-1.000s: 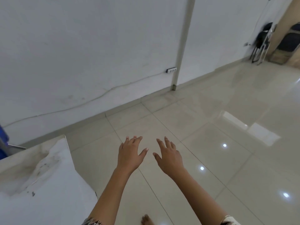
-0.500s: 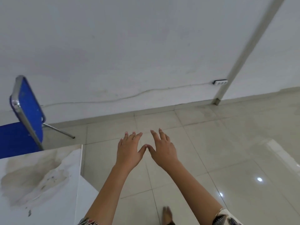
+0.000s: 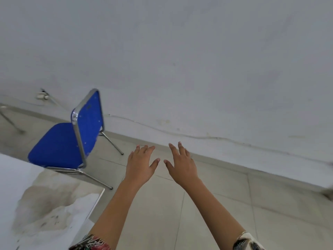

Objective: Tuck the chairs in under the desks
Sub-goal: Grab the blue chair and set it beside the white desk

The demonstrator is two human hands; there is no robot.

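Observation:
A blue padded chair (image 3: 59,147) with a chrome frame stands on the tiled floor at the left, its seat facing left and its backrest nearest my hands. A white, stained desk (image 3: 41,204) fills the lower left corner; the chair stands beyond its far edge. My left hand (image 3: 141,164) is stretched out, palm down, fingers spread, holding nothing, to the right of the chair's backrest and apart from it. Beside it, my right hand (image 3: 182,164) is held the same way, empty.
A white wall (image 3: 198,60) runs across the view with a cable (image 3: 180,135) along its base and a socket (image 3: 42,96) at the left. A thin metal leg (image 3: 10,121) shows at the far left. Bare tiled floor (image 3: 225,204) lies to the right.
The view has swung left: the blue chair has come fully into sight and moved towards the centre. Both hands stay outstretched and empty, now slightly further apart.

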